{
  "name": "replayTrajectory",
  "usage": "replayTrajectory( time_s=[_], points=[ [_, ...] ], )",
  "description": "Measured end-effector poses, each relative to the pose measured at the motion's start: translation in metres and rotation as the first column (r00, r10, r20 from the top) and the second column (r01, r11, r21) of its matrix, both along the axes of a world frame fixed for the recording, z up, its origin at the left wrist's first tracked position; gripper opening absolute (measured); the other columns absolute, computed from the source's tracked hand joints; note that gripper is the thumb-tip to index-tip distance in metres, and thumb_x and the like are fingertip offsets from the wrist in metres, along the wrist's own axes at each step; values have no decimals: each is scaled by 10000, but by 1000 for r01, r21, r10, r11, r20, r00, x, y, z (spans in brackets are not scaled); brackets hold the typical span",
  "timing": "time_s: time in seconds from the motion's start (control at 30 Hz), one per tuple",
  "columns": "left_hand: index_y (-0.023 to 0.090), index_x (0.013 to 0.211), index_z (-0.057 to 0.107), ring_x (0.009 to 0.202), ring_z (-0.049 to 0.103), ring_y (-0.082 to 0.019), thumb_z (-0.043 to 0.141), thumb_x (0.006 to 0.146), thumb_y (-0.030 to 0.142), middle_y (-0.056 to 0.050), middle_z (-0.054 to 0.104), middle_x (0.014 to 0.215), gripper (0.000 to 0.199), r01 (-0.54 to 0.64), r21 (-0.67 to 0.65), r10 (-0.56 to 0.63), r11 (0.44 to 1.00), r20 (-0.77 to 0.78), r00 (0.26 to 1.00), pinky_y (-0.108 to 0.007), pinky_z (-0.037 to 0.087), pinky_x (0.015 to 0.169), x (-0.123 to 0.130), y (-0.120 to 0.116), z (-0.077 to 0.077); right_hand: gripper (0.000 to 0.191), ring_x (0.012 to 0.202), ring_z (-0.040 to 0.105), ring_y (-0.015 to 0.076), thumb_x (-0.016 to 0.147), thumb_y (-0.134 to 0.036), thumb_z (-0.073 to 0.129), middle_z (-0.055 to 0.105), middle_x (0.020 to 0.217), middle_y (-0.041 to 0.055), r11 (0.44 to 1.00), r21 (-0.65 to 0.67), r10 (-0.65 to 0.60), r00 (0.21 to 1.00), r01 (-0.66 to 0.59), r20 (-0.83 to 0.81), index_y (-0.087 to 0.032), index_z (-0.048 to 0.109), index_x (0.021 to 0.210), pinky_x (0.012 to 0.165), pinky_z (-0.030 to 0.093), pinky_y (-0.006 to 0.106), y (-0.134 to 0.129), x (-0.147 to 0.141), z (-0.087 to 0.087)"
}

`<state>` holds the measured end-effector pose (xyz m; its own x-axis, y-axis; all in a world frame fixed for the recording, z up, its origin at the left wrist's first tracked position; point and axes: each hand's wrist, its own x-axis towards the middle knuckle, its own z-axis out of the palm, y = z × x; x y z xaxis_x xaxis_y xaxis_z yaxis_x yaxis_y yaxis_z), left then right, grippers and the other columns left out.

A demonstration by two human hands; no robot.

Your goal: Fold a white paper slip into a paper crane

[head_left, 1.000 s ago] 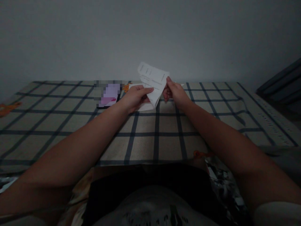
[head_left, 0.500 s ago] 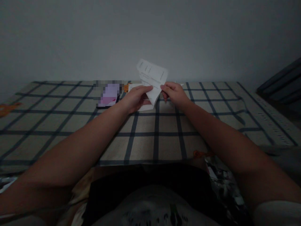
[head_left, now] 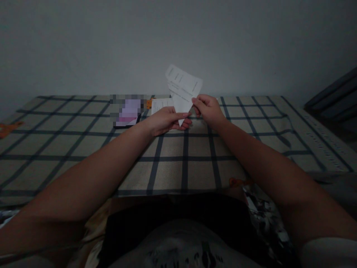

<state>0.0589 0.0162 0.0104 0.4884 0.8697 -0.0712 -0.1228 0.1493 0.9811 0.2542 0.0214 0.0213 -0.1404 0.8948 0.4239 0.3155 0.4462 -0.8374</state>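
Note:
A white printed paper (head_left: 185, 87), folded to a point at its lower end, is held up above the table. My left hand (head_left: 169, 121) grips its lower part, thumb in front and fingers behind. The fingertips of my right hand (head_left: 206, 108) pinch the paper's right edge. Behind my left hand, another white printed sheet (head_left: 161, 104) lies on the table, partly covered by the hand.
A checked cloth (head_left: 170, 171) covers the table, which meets a grey wall. A phone-like object with a blurred purple screen (head_left: 129, 109) lies left of my hands. Orange things show at the far left (head_left: 9, 129) and near edge (head_left: 238, 182).
The held paper has risen slightly and shifted right. My left thumb has moved down and right to the paper's lower tip, and more of the sheet behind shows.

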Motion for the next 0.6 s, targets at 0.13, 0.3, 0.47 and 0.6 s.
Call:
replayTrajectory(
  time_s=[0.13, 0.3, 0.47, 0.6],
  points=[
    [119, 895, 785, 699, 736, -155, 872, 800, 287, -128, 784, 845, 212, 1, -3, -1, 1000, -6, 1000, -240, 622, 663, 1, -1, 0, 457, 541, 432, 103, 1004, -450, 607, 464, 552, -40, 1000, 0, -16, 1000, 16, 6, -209, 490, 633, 577, 358, 256, -1, 0, 2],
    [126, 880, 786, 652, 723, -151, 871, 800, 271, -106, 777, 800, 186, -28, -3, 29, 1000, 21, 999, -238, 615, 631, 3, -2, 2, 510, 527, 449, 95, 985, -576, 605, 497, 554, -40, 998, -21, 62, 996, -63, -68, -214, 483, 647, 560, 385, 239, 3, 0, -1],
    [108, 932, 783, 634, 701, -111, 802, 861, 192, -93, 784, 840, 112, -28, -48, 29, 998, 33, 999, -205, 599, 635, 3, -4, 7, 606, 504, 505, 92, 897, -786, 550, 546, 581, -32, 962, -142, 209, 965, -231, -158, -211, 532, 706, 507, 414, 229, 5, -2, -4],
    [97, 924, 784, 647, 700, -95, 671, 941, 108, -76, 778, 838, 115, -3, -59, 6, 998, 44, 999, -185, 593, 627, 4, -7, 9, 670, 488, 501, 89, 736, -852, 659, 540, 554, -26, 965, -87, 234, 963, -246, -133, -194, 557, 651, 489, 401, 237, -1, -1, -3]
  ],
)
